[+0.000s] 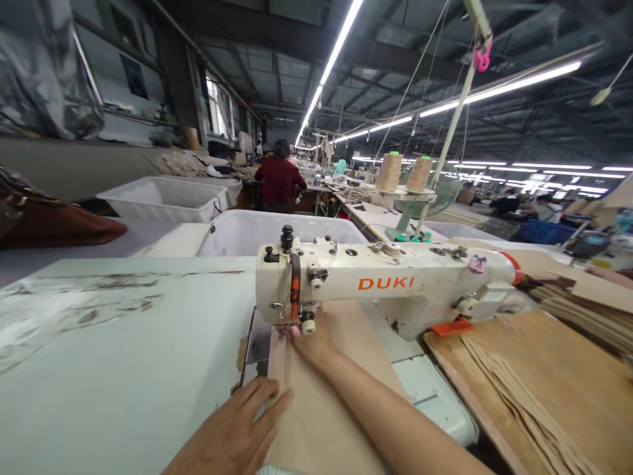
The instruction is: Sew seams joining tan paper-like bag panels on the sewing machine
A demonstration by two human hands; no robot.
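A long beige fabric piece (336, 422) lies flat under the head of a white sewing machine (341, 280) marked DUKI. My left hand (237, 422) rests at the near left edge of the fabric, fingers stretched out and apart. My right hand (316, 343) lies on the fabric beside the presser foot (283, 332), its thumb close to the foot. Some of its fingers are hidden behind the machine's head, but those that show are spread. Neither hand grips the fabric. The stitching point itself is too small to make out.
Narrow beige strips (529, 409) lie on a brown board (558, 356) at the right, with stacked pieces (583, 310) behind. White bins (291, 227) stand beyond the machine. Two thread cones (390, 173) stand near a green fan (435, 188). A person in dark red (281, 181) sits ahead.
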